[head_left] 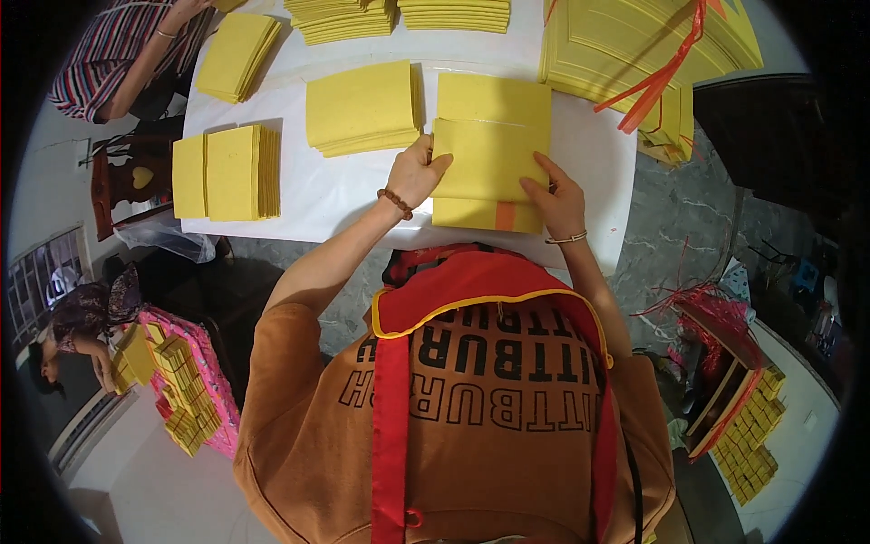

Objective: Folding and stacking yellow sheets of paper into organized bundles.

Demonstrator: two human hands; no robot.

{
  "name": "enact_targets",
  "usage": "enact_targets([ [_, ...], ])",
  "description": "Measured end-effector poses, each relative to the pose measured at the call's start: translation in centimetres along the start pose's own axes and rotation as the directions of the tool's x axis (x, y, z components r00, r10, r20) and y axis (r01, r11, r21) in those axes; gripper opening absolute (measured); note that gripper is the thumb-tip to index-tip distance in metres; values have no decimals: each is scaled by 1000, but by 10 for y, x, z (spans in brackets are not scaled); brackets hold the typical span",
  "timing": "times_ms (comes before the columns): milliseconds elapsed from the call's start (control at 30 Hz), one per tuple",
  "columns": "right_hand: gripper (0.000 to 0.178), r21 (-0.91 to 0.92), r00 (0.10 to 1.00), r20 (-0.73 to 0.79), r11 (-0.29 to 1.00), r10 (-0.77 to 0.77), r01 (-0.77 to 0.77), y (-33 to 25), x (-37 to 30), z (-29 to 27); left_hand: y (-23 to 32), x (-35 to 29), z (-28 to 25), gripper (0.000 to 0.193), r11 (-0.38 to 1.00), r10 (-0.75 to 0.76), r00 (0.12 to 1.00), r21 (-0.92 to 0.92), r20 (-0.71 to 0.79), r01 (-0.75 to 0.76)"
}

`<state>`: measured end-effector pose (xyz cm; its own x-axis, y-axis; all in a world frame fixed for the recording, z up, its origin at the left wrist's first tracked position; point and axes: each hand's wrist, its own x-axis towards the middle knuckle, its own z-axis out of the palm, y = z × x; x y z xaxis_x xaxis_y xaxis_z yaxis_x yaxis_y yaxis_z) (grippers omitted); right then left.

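In front of me on the white-covered table lies a stack of yellow paper sheets (489, 150), with an orange patch (505, 216) near its lower edge. My left hand (421, 170) grips the left edge of the upper yellow sheet, its thumb on top and its other fingers curled mostly out of sight. At the right edge, my right hand (555, 198) holds the same sheet, with thumb and forefinger on its surface. A neat stack of yellow paper (358, 107) sits just left of the sheet, close to my left hand.
More yellow stacks lie at the table's left (240, 172) and far side (453, 14). Large yellow sheets (625, 45) with red plastic ribbon (671, 72) fill the far right. A co-worker in a striped top (109, 54) is at far left. Yellow bundles (186, 390) rest on pink cloth.
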<state>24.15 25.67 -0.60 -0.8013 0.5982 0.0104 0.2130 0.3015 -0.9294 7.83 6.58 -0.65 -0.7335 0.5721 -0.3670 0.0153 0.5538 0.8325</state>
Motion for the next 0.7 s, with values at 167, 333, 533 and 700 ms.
enact_targets([
  [167, 49, -96, 987, 44, 984, 157, -153, -10, -1, -4, 52, -21, -13, 33, 978, 26, 995, 209, -93, -6],
  [333, 49, -164, 983, 58, 972, 177, -165, -26, 1, -5, 83, -41, 2, 47, 612, 589, 803, 702, -97, -365],
  [533, 49, -235, 967, 77, 947, 244, -220, -27, 1, -6, 55, -22, 42, 50, 419, 675, 696, 651, 244, -633],
  [700, 50, -433, 1000, 13, 901, 13, -6, -41, -16, -2, 48, -19, 46, 52, 404, 632, 725, 681, 274, -610],
])
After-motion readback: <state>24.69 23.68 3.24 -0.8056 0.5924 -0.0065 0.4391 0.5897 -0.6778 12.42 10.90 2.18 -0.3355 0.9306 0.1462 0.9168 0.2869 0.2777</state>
